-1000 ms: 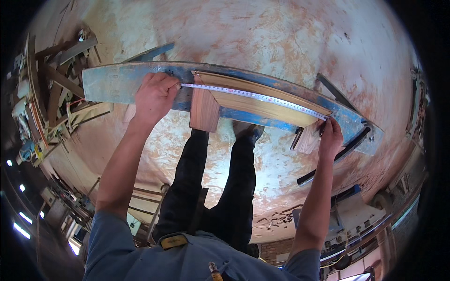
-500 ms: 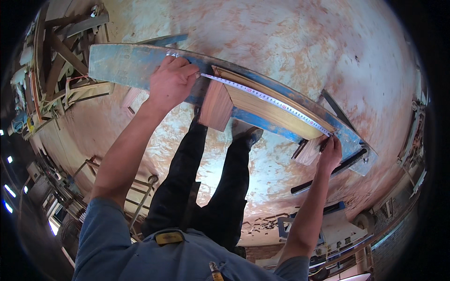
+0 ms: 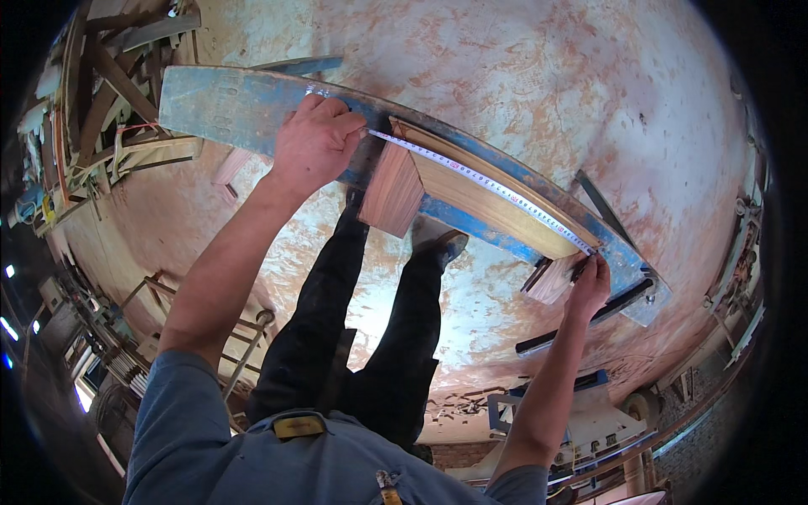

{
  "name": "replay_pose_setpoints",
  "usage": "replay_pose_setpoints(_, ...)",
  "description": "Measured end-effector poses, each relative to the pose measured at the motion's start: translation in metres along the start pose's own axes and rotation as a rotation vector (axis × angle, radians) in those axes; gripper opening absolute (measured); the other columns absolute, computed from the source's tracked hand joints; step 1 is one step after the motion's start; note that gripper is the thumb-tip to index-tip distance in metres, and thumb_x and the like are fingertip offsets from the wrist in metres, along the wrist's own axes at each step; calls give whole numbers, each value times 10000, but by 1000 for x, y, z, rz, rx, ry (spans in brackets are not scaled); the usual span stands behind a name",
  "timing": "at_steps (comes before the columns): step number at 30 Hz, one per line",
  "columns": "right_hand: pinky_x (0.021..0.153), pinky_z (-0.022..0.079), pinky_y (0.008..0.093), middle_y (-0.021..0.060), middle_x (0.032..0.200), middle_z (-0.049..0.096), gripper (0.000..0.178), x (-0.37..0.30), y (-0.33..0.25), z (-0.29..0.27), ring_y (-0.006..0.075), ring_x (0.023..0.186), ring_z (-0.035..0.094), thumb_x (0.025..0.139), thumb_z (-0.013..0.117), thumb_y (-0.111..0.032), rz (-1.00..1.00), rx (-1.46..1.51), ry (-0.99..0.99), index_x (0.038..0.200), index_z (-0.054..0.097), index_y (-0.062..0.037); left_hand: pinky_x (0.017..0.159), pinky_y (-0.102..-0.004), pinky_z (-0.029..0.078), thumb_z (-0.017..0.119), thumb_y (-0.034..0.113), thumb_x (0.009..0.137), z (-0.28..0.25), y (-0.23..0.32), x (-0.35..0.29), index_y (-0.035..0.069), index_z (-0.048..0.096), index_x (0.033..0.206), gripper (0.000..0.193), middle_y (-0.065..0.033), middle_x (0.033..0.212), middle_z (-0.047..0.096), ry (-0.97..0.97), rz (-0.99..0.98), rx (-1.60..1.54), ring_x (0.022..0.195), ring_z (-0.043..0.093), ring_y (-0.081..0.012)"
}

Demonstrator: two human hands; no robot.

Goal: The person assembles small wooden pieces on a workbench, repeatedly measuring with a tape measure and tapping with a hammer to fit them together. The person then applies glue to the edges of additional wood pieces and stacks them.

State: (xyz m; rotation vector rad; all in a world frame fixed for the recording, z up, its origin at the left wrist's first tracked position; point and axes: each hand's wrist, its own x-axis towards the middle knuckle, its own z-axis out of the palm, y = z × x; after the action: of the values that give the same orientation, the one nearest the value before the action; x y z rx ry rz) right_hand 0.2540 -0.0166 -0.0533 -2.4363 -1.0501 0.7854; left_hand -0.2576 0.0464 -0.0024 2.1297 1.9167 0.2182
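Observation:
A white measuring tape (image 3: 486, 182) is stretched along the long edge of a wooden frame piece (image 3: 471, 195), which has a mitred joint and a short leg at its left end. My left hand (image 3: 318, 143) pinches one end of the tape, just beyond the frame's left corner and over the blue board. At the right corner my right hand (image 3: 589, 288) is closed on the other end, fingertips against the wood. Whatever else sits inside the right fist is hidden. Beneath the frame lies a long worn blue board (image 3: 219, 101), serving as its support.
Scrap timber (image 3: 118, 80) is piled at the far left. A dark bar (image 3: 619, 305) projects by the board's right end, and a dark leg (image 3: 606, 206) sticks out behind it. Below right stands a machine with a wheel (image 3: 641, 406). My legs are close to the board.
The whole view has shifted slightly. Both hands keep hold of the tape, which stays taut along the frame.

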Motion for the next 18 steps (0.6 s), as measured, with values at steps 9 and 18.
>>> replay_pose_setpoints(9, 670, 472, 262, 40, 870, 678, 257, 1, 3, 1, 95, 746, 577, 978, 573, -204, 54, 107, -26, 1058, 681, 14, 761, -403, 534, 726, 163, 806, 2, -2, -1, 146, 703, 900, 99, -25, 940, 649, 29, 19, -23, 968, 601, -279)
replay_pose_setpoints(18, 649, 461, 248, 6, 856, 664, 225, 0, 2, 3, 78, 734, 564, 981, 573, -174, 47, 183, -27, 1052, 680, 10, 764, -401, 535, 729, 163, 797, 2, -3, 1, 146, 701, 906, 113, -28, 946, 645, 29, 22, -21, 961, 600, -281)
